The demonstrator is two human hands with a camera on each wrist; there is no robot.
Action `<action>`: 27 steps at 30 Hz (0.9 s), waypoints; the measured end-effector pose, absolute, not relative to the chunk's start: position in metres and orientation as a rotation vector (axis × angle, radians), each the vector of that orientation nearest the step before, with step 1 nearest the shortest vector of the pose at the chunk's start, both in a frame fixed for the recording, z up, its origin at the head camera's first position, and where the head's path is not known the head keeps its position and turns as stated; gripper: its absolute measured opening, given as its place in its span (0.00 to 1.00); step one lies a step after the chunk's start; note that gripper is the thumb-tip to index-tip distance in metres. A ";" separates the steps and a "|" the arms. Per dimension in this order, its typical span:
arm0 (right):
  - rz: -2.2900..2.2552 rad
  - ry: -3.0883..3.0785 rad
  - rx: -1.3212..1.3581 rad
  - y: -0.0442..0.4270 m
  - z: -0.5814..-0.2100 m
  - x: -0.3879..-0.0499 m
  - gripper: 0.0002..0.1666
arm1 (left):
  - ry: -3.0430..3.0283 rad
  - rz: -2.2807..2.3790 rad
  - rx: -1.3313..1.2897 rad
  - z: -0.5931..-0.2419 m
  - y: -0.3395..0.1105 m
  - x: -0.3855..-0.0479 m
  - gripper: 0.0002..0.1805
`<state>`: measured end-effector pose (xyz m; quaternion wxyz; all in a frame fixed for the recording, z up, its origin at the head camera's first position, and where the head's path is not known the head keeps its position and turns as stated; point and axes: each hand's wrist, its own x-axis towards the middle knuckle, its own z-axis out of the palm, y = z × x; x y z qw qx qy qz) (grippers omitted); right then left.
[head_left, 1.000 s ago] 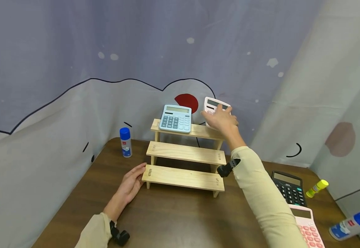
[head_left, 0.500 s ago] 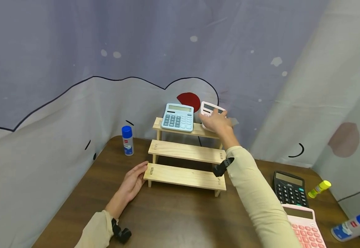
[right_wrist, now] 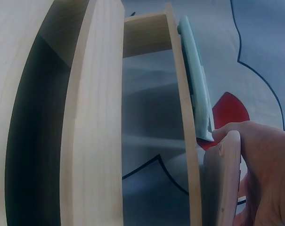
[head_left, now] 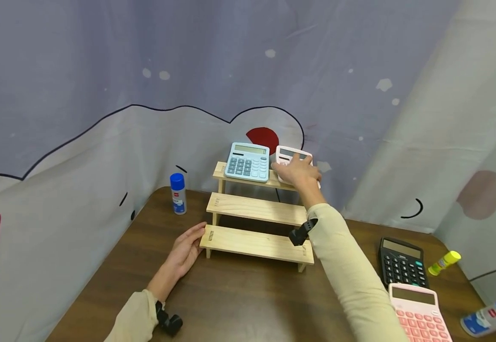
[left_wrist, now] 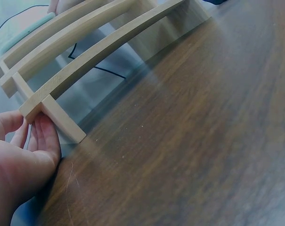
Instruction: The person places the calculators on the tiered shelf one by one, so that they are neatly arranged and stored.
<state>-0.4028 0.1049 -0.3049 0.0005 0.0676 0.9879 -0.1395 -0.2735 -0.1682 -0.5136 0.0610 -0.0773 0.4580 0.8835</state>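
Three-tier wooden display stand (head_left: 256, 209) on a dark wood-grain table (head_left: 239, 308), steadied at one end while a calculator is held at its top tier. The left hand (head_left: 184, 254) pinches the left end of the lowest shelf (head_left: 256, 244), thumb and fingers nearly closed about the board. The right hand (head_left: 299, 173) grips a pale pink calculator (head_left: 292, 152) at the right of the top shelf (head_left: 279, 182), fingers spread partway across its body; whether its lower edge bears on the board cannot be told. Just to its left, a light-blue calculator (head_left: 248, 162) rests face-up on the same shelf. Right foreground: a black calculator (head_left: 403, 261), a pink-keyed calculator (head_left: 420, 316), a yellow glue stick (head_left: 444, 262). A blue-capped bottle (head_left: 178, 194) stands left of the stand.
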 end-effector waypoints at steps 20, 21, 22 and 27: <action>-0.298 3.164 0.218 0.103 -0.317 -0.404 0.49 | 1.367 2.660 -0.217 -0.511 -0.169 -0.273 0.29; -0.307 3.173 0.201 0.104 -0.319 -0.403 0.48 | 1.365 2.662 -0.215 -0.511 -0.169 -0.273 0.29; -0.314 3.186 0.186 0.105 -0.320 -0.403 0.47 | 1.363 2.663 -0.212 -0.511 -0.169 -0.273 0.29; -0.419 3.261 0.118 0.109 -0.330 -0.400 0.46 | 1.353 2.671 -0.209 -0.510 -0.169 -0.273 0.29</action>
